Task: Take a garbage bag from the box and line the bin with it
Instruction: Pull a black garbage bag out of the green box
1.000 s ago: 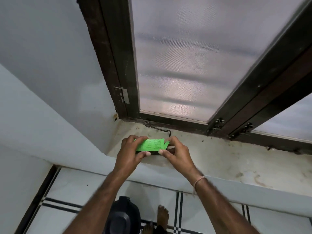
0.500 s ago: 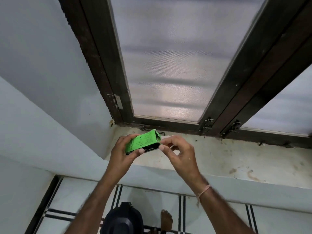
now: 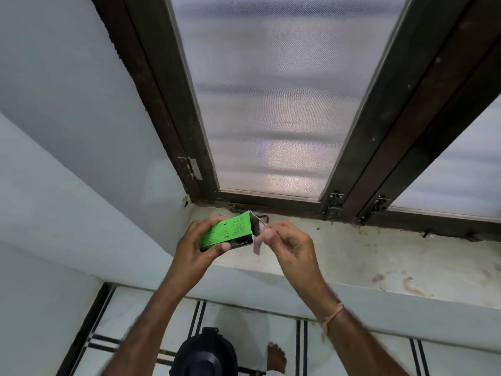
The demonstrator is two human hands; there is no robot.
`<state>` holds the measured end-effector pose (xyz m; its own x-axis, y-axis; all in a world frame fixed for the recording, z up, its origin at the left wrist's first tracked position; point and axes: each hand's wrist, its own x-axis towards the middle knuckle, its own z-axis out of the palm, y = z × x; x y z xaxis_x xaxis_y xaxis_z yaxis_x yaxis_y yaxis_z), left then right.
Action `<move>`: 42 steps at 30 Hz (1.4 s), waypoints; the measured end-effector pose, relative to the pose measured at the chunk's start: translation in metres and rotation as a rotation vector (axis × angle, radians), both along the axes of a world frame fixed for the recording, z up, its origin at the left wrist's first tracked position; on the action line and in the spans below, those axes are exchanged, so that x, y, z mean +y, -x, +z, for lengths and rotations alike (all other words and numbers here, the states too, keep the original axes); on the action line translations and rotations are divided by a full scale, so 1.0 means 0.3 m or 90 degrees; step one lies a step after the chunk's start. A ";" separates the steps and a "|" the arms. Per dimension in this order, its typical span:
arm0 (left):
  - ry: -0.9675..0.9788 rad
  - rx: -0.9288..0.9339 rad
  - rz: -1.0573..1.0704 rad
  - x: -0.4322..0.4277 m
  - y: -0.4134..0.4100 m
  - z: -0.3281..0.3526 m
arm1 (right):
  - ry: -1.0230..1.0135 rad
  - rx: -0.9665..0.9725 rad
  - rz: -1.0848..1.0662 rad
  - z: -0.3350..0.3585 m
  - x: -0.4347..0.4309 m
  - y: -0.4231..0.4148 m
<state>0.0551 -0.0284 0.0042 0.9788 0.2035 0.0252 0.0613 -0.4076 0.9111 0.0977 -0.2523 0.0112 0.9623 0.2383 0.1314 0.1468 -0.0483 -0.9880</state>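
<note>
Hands are up over the sill (image 3: 352, 256). Left hand (image 3: 199, 246) grips the green box (image 3: 226, 232). Right hand (image 3: 287, 245), at 3 o'clock from it, pinches its open flap (image 3: 257, 244). Black bin (image 3: 207, 354) sits at 6 o'clock.

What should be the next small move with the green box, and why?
Probably reach the right hand into the open end of the green box for a bag: the left hand holds the box, its end flap is pulled open, and no bag is out yet.
</note>
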 end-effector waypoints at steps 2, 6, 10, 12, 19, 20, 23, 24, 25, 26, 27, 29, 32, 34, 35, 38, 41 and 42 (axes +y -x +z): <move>0.027 0.002 -0.004 -0.004 0.008 -0.004 | -0.011 0.029 0.005 0.008 0.008 -0.001; 0.083 0.024 -0.001 -0.014 0.021 -0.012 | -0.053 0.085 -0.018 0.026 0.019 -0.005; 0.139 0.042 -0.008 -0.030 0.047 -0.005 | 0.025 0.061 -0.050 0.045 0.005 -0.017; 0.147 0.045 -0.023 -0.035 0.059 -0.002 | 0.101 0.045 -0.056 0.054 0.001 -0.027; 0.130 0.035 -0.047 -0.029 0.072 0.009 | 0.295 -0.066 -0.004 0.100 0.002 -0.023; 0.130 0.036 -0.051 -0.027 0.074 0.011 | 0.309 -0.076 0.002 0.105 0.002 -0.022; 0.146 0.044 -0.060 -0.025 0.088 0.013 | 0.385 -0.108 0.015 0.120 -0.004 -0.016; 0.151 0.047 -0.060 -0.025 0.094 0.013 | 0.422 -0.123 0.016 0.125 -0.004 -0.013; 0.157 0.050 -0.059 -0.025 0.100 0.014 | 0.447 -0.134 0.016 0.129 -0.003 -0.009; 0.164 0.054 -0.056 -0.025 0.104 0.014 | 0.457 -0.141 0.019 0.131 -0.001 -0.007; 0.170 0.056 -0.052 -0.024 0.107 0.015 | 0.458 -0.146 0.020 0.130 0.001 -0.005; 0.172 0.055 -0.048 -0.023 0.107 0.018 | 0.452 -0.164 0.013 0.125 0.010 -0.004; 0.154 0.048 -0.055 -0.021 0.096 0.023 | 0.447 -0.196 -0.008 0.117 0.014 -0.006; 0.139 0.044 -0.042 -0.006 0.088 0.022 | 0.433 -0.202 -0.030 0.116 0.001 -0.016; 0.118 0.041 -0.031 0.004 0.084 0.019 | 0.418 -0.196 -0.044 0.115 -0.015 -0.024; 0.051 0.028 0.000 0.040 0.081 0.008 | 0.308 -0.119 -0.058 0.107 -0.062 -0.055; 0.007 -0.010 -0.019 0.037 0.064 0.016 | 0.094 0.114 0.007 0.100 -0.067 -0.044; -0.015 -0.023 -0.024 0.030 0.051 0.021 | 0.030 0.205 0.040 0.094 -0.057 -0.034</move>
<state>0.0399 -0.0194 0.0106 0.9840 0.1662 0.0647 0.0134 -0.4307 0.9024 0.1079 -0.2693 0.0394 0.9360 0.2964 -0.1899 -0.1687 -0.0957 -0.9810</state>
